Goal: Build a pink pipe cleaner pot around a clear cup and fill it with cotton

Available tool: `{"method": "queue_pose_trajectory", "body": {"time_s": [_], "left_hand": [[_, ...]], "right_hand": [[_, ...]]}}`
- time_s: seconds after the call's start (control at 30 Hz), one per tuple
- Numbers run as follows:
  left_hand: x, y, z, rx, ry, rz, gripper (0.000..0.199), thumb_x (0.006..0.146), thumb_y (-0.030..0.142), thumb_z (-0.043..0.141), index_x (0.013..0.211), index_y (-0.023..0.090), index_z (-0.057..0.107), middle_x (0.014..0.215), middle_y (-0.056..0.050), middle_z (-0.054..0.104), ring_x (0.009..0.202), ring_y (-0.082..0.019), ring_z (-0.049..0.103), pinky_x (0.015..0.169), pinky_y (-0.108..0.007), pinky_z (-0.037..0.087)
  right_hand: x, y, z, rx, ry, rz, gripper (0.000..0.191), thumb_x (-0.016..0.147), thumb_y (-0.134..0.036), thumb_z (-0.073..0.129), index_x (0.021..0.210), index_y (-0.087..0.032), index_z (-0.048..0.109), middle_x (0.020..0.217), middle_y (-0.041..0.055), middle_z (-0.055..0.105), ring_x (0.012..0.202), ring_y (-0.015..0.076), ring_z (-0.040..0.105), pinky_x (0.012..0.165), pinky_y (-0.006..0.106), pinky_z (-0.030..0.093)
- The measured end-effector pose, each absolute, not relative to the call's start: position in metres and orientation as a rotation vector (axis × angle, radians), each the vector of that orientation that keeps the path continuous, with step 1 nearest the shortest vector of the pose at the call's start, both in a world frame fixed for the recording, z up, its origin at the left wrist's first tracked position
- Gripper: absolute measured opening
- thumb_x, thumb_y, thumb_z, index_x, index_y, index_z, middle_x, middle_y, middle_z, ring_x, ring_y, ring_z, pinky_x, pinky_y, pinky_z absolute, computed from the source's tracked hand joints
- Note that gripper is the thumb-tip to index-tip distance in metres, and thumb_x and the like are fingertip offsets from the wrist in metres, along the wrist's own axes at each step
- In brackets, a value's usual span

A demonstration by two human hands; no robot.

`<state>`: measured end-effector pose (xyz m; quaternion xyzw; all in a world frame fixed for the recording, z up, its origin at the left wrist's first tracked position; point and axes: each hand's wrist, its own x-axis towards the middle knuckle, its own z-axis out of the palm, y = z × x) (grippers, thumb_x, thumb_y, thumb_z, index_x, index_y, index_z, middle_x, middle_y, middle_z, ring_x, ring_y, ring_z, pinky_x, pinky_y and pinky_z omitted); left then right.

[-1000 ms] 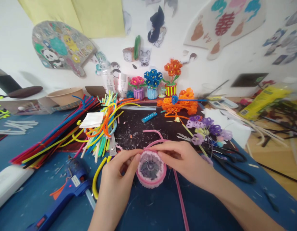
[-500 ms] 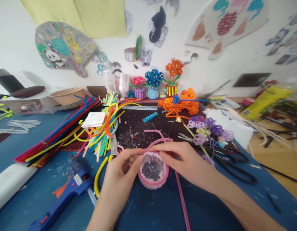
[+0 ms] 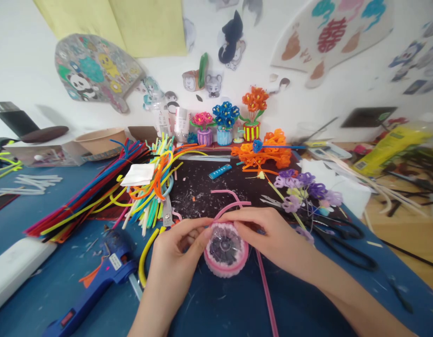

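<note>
Between my hands is a small round cup (image 3: 226, 270) with a clear ridged plastic base facing me and pale pink pipe cleaner wrapped around its side. A darker pink pipe cleaner (image 3: 266, 292) runs round its rim, with one tail trailing toward me and another end curving up beyond my fingers. My left hand (image 3: 184, 250) pinches the cup's upper left edge with thumb and forefinger. On the upper right edge, my right hand (image 3: 268, 229) presses the pink strand with its fingertips. Both hands are closed on the cup; the fingers' undersides are hidden.
At left lie a blue glue gun (image 3: 113, 269) and bundled colourful pipe cleaners (image 3: 86, 192). Black-handled scissors (image 3: 346, 245) and purple flowers (image 3: 307, 185) are at right. Finished flower pots (image 3: 224, 135) stand along the wall, with orange flowers (image 3: 272, 152) before them.
The whole view has shifted slightly. Both hands keep their grip on the cup, and the pink strand's near end is almost unchanged.
</note>
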<state>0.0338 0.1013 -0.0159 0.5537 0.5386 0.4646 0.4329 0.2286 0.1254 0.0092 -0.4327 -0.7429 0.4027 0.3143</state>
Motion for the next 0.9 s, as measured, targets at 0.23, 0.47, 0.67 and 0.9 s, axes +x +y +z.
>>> {"method": "queue_pose_trajectory", "body": {"time_s": [0.23, 0.47, 0.67, 0.9], "left_hand": [[0.034, 0.099, -0.007, 1.641, 1.434, 1.135, 0.019, 0.084, 0.03, 0.065, 0.095, 0.023, 0.078, 0.079, -0.002, 0.074, 0.071, -0.016, 0.067, 0.063, -0.022, 0.052], [0.036, 0.096, 0.001, 1.806, 1.483, 1.156, 0.017, 0.085, 0.023, 0.062, 0.088, 0.024, 0.079, 0.08, 0.001, 0.076, 0.067, -0.013, 0.068, 0.06, -0.02, 0.052], [0.033, 0.097, -0.004, 1.867, 1.456, 1.107, 0.02, 0.089, 0.022, 0.059, 0.095, 0.022, 0.077, 0.088, -0.002, 0.076, 0.077, -0.014, 0.069, 0.066, -0.02, 0.053], [0.034, 0.092, 0.003, 1.991, 1.397, 1.232, 0.02, 0.091, 0.018, 0.057, 0.097, 0.023, 0.075, 0.092, -0.001, 0.074, 0.083, -0.012, 0.068, 0.074, -0.016, 0.05]], "right_hand": [[0.229, 0.127, 0.006, -1.143, -1.855, 1.186, 0.027, 0.09, -0.014, 0.053, 0.104, -0.024, 0.074, 0.094, 0.0001, 0.074, 0.088, 0.0186, 0.068, 0.074, 0.028, 0.051], [0.245, 0.117, 0.008, -1.042, -1.834, 1.427, 0.05, 0.076, -0.036, 0.079, 0.123, -0.027, 0.061, 0.109, 0.0025, 0.067, 0.093, 0.021, 0.064, 0.079, 0.031, 0.053], [0.231, 0.107, 0.006, -1.162, -1.98, 1.193, 0.067, 0.059, -0.02, 0.086, 0.118, -0.026, 0.056, 0.12, 0.0028, 0.062, 0.111, 0.025, 0.06, 0.094, 0.035, 0.047], [0.224, 0.108, -0.002, -1.075, -1.955, 0.923, 0.064, 0.053, -0.006, 0.075, 0.111, -0.028, 0.058, 0.109, -0.003, 0.068, 0.097, 0.0188, 0.066, 0.083, 0.026, 0.051]]}}
